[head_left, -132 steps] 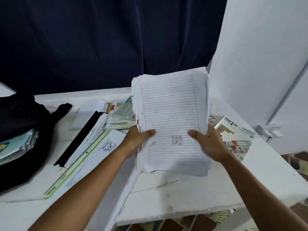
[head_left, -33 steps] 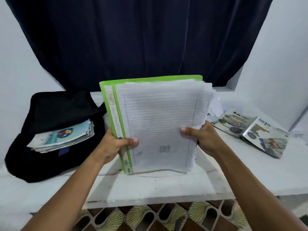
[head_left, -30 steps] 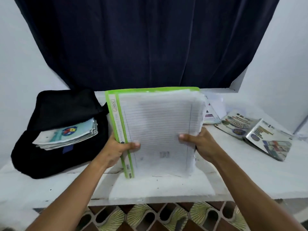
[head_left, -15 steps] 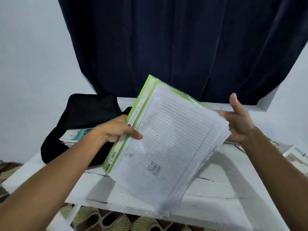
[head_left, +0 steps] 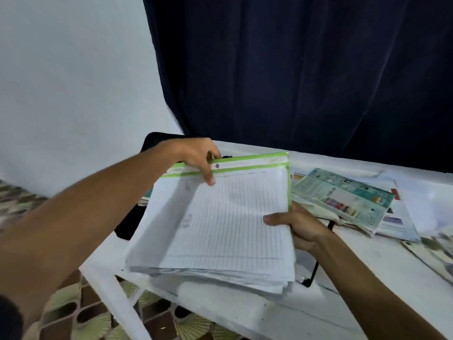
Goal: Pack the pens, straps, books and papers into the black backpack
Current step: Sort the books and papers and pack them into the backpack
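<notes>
A dark blue curtain [head_left: 306, 69] fills the far side, hanging behind a white table [head_left: 343, 303]. On the table's far left lies the black backpack [head_left: 127, 224], mostly hidden behind the left arm and the papers. The thick stack of lined papers [head_left: 220, 224], backed by a green folder [head_left: 250, 161], is held nearly flat above the table's left part, just right of and partly over the backpack. At the right, open books [head_left: 343, 200] lie spread on the table, and a thin black strap [head_left: 315, 268] shows near the stack's right edge. The left hand [head_left: 196, 155] grips the folder's far edge, fingers curled over it. The right hand [head_left: 296, 225] clamps the stack's right edge, thumb on top; its fingers underneath are hidden, probably supporting the stack.
</notes>
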{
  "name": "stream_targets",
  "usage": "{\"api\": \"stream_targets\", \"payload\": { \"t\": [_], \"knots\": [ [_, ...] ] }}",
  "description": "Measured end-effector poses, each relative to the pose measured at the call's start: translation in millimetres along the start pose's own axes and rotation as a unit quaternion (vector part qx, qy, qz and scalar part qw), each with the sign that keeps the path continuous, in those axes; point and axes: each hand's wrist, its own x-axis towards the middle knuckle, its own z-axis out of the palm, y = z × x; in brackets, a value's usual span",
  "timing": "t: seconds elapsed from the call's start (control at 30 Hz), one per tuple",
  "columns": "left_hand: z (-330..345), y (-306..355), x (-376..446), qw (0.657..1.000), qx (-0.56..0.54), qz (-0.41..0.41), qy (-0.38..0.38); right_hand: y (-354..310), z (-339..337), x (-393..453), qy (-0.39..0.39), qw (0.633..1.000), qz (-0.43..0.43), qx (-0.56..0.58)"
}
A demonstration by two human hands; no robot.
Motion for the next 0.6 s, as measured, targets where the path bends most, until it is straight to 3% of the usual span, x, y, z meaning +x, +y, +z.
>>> {"api": "stream_targets", "payload": {
  "t": [0.07,0.1,0.17,0.23,0.27,0.3,0.37,0.4,0.5,0.6],
  "knots": [
    [6.7,-20.9,-14.2,0.984,-0.046,0.011,0.169,15.2,-0.3,9.7,0.024,0.998,-0.004,0.058],
    [16.4,-36.5,-24.5,0.955,-0.104,0.014,0.278,21.8,-0.6,14.3,0.038,0.996,-0.004,0.082],
    [50.7,-64.9,-47.6,0.851,-0.194,-0.017,0.489,32.3,-3.2,20.4,0.054,0.991,-0.010,0.125],
    [98.7,-88.3,-62.5,0.754,-0.275,-0.090,0.590,42.0,-3.4,24.9,0.077,0.985,-0.012,0.152],
    [122.2,-93.8,-65.8,0.703,-0.371,-0.137,0.591,47.5,-2.3,26.9,0.097,0.982,-0.011,0.164],
    [146.0,-95.3,-65.8,0.630,-0.496,-0.176,0.570,54.2,-1.4,29.0,0.112,0.977,-0.015,0.178],
    [184.1,-78.2,-66.1,0.493,-0.703,-0.211,0.467,68.3,5.6,32.1,0.119,0.970,-0.024,0.211],
    [194.9,-62.7,-66.3,0.457,-0.770,-0.202,0.397,74.8,11.5,33.2,0.116,0.967,-0.030,0.225],
    [204.9,-22.8,-61.1,0.416,-0.867,-0.130,0.243,93.5,30.3,34.0,0.145,0.960,-0.044,0.235],
    [202.9,-14.9,-51.7,0.449,-0.858,-0.090,0.233,103.2,46.4,33.9,0.165,0.958,-0.068,0.224]
  ]
}}
